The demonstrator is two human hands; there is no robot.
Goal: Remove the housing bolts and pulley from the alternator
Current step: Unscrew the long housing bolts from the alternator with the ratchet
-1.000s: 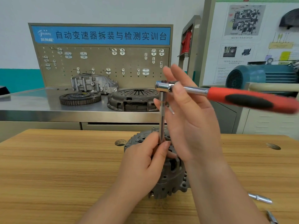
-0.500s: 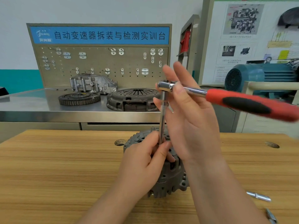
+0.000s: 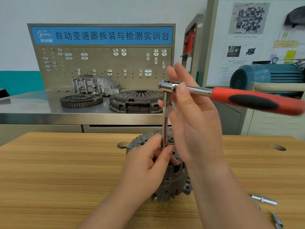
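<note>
A wooden bench [image 3: 57, 171] fills the foreground. Far beyond the left hand [image 3: 145, 169], on a steel bench [image 3: 33, 106] under a pegboard [image 3: 102, 63], lie a toothed flywheel [image 3: 80, 100], a cast metal housing [image 3: 95, 85] and a clutch cover [image 3: 135, 101].

The left hand comes up from the lower edge. Its thumb and fingers are closed in a pinch around the bottom end of a slim chrome extension bar [image 3: 165, 119]. Under and just right of this hand sits the grey alternator [image 3: 173, 182], standing on the wooden bench, its ribbed body partly hidden by both hands.

The bar rises straight up from the left hand to the head of a ratchet wrench [image 3: 247, 100]. The right hand [image 3: 196, 126] is raised just right of the bar, its fingers nearly straight and slightly spread. One finger crosses in front of the wrench's chrome neck while the others stand behind it. The red and black handle juts out to the right of this hand, blurred.

Below and right of the right forearm, two small metal pieces [image 3: 265, 200] lie on the wooden bench. Behind the handle stands a blue motor [image 3: 264, 73].
</note>
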